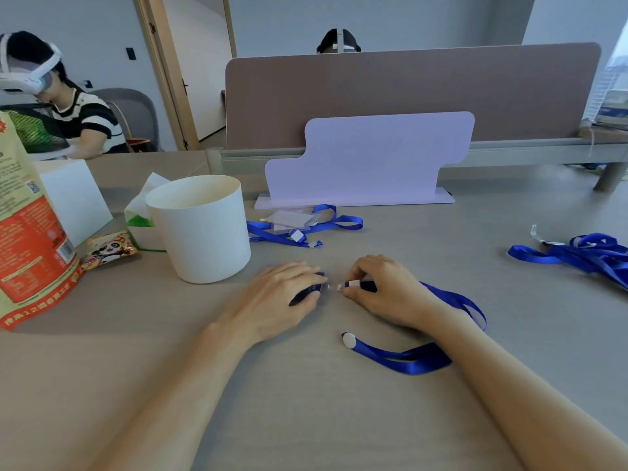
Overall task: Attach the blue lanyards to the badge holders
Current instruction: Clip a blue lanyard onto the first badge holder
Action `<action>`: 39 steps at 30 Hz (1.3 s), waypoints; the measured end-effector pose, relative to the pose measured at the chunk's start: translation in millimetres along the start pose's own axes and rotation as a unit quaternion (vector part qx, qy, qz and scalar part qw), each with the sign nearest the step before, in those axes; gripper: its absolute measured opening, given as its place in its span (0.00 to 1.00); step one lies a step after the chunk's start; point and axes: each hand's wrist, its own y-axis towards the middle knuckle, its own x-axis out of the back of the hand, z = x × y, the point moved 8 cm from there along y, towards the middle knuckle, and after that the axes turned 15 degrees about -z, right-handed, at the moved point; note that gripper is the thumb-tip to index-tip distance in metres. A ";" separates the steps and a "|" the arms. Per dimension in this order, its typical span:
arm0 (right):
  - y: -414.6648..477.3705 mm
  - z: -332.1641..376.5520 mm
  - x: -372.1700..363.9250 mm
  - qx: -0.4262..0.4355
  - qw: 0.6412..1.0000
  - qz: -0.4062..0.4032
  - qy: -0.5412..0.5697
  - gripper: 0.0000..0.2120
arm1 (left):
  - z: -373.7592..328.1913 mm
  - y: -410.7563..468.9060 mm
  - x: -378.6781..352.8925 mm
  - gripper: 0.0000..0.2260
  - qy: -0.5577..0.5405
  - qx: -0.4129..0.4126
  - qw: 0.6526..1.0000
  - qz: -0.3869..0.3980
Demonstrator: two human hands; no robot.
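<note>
Grey counter (339,419), left to right: printed bag (23,232), white bucket (200,229); behind, clear badge holders (289,219) lying on a spare lanyard (339,222). Centre: left grip (282,300) curled round a dark blue piece (306,291), kind unclear; right grip (380,294) pinching the clip end of a blue lanyard (418,358), band looped under the wrist. Far right: heap of lanyards (577,254).

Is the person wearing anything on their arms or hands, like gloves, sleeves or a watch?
No. The left hand and right hand are ungloved, no sleeves come into view, and no watch, bracelet or ring is visible.
</note>
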 end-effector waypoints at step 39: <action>-3.2 26.9 23.2 -0.096 0.953 -0.101 0.270 0.22 | -12.0 3.7 26.4 0.05 -0.114 0.051 0.988 -0.094</action>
